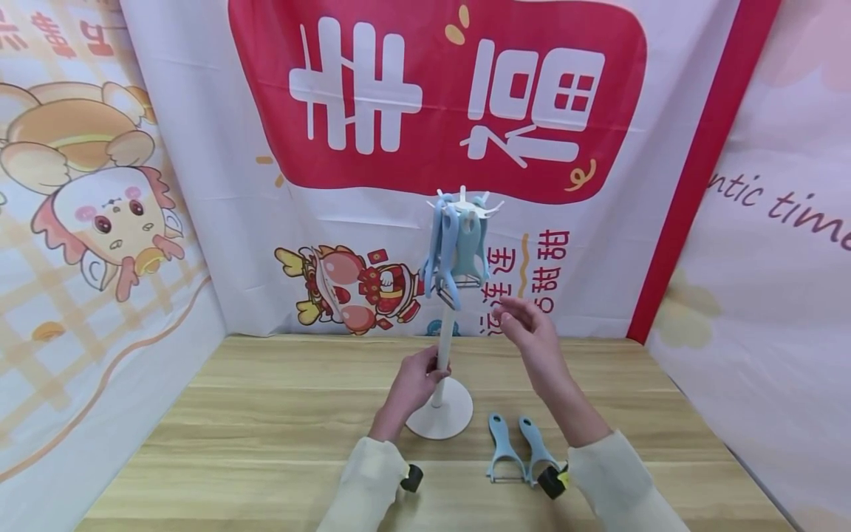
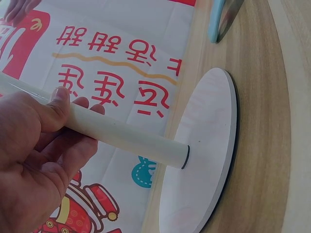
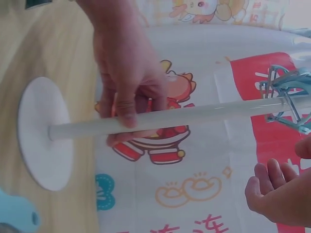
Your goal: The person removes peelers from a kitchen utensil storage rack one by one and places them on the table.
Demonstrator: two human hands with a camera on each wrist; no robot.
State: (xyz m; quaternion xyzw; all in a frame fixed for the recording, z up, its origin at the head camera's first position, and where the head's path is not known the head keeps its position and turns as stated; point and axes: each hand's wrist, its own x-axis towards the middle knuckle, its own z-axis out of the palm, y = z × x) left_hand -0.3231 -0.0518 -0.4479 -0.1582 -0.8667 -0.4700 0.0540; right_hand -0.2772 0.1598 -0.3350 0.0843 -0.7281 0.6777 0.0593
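My left hand (image 1: 414, 383) grips the white pole (image 2: 121, 138) of a display stand, low down above its round base (image 1: 452, 417). In the right wrist view, the thumb and fingers of that hand lie around the pole. Several light blue peelers (image 1: 470, 247) hang from the white hooks (image 1: 463, 198) at the top of the stand, blade ends down. My right hand (image 1: 537, 343) is raised to the right of the pole, just below the hanging peelers. Its fingers are loosely bent and nothing shows in them.
Two more blue peelers (image 1: 503, 447) lie side by side on the wooden table (image 1: 266, 436), right of the base and below my right forearm. A printed cloth (image 1: 372, 214) hangs behind the table, and printed side panels (image 1: 80, 258) stand at left and right.
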